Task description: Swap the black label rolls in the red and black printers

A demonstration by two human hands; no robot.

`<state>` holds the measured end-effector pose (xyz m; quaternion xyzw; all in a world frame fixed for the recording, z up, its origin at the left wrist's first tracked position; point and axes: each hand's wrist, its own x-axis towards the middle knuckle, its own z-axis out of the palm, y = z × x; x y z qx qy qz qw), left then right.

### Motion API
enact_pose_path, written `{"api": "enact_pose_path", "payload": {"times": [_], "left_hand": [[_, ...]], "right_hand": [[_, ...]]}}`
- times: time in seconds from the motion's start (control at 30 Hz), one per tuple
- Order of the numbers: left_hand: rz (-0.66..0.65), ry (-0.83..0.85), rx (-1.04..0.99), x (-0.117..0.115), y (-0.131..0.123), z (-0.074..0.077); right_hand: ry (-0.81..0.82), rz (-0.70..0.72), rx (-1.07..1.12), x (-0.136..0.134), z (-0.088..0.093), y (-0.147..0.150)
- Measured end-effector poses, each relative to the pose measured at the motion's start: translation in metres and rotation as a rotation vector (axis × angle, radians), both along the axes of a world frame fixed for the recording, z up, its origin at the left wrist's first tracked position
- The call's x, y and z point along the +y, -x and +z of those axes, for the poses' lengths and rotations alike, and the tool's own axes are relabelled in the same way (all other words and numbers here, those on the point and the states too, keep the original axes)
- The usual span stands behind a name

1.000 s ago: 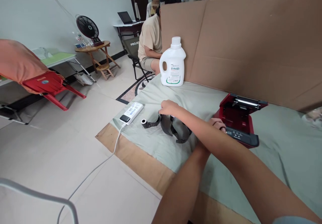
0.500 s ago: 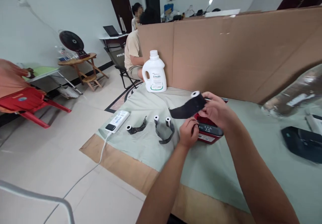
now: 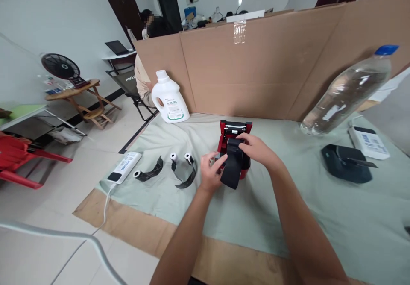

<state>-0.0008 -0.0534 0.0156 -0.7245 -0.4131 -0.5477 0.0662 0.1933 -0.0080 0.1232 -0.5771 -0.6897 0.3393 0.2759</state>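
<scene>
A small red-and-black printer (image 3: 221, 145) stands on the cloth with its lid (image 3: 236, 127) raised. My right hand (image 3: 256, 148) pinches a black paper roll (image 3: 233, 161) at its top right, over the printer's bay, and the roll's loose strip hangs toward me across the front. My left hand (image 3: 212, 171) is at the printer's left side, thumb and fingers apart, fingertips against the strip's left edge or the printer; contact is partly hidden. Left of it lie a pair of small rolls (image 3: 188, 159) with curled black strips and one more such roll (image 3: 149, 174).
A white jug (image 3: 171, 101) stands at the back left before a cardboard panel (image 3: 256, 75). A white power strip (image 3: 124, 167) with a cable lies left. At right are a large water bottle (image 3: 349, 92), a dark device (image 3: 344, 165) and a white box (image 3: 368, 142). A person (image 3: 144, 80) sits behind the panel.
My right hand has lowered the black roll from above the printer to its open bay, and the strip now hangs downward. My left hand has opened at the printer's left side. The view has swung right.
</scene>
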Motion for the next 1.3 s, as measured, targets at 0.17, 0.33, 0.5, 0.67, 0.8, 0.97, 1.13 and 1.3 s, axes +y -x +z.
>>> {"api": "enact_pose_path", "payload": {"times": [0.17,0.33,0.5,0.67,0.8,0.97,1.13,1.3], "left_hand": [[-0.003,-0.009,0.141,-0.001,0.000,0.008],[-0.014,-0.043,0.111,-0.001,0.001,0.013],[-0.063,-0.026,0.103,-0.002,0.003,0.010],[-0.030,0.027,0.145,-0.001,0.003,0.007],[-0.027,0.031,0.151,-0.001,0.001,0.007],[-0.036,0.024,0.152,-0.003,-0.001,0.009],[-0.037,-0.006,0.156,-0.004,-0.001,0.010],[-0.075,-0.067,0.222,-0.006,-0.002,0.007]], "right_hand": [[-0.095,-0.015,-0.303,0.006,-0.021,0.016],[-0.119,-0.057,-0.467,0.007,-0.024,0.026],[-0.157,-0.138,-0.584,0.002,-0.016,0.034],[-0.119,-0.137,-0.627,0.006,-0.014,0.032],[-0.059,-0.115,-0.650,0.010,-0.016,0.032],[-0.024,-0.096,-0.665,0.011,-0.014,0.031],[-0.043,-0.206,-0.419,0.014,-0.004,0.003],[-0.306,-0.466,-0.006,0.028,-0.005,-0.016]]}}
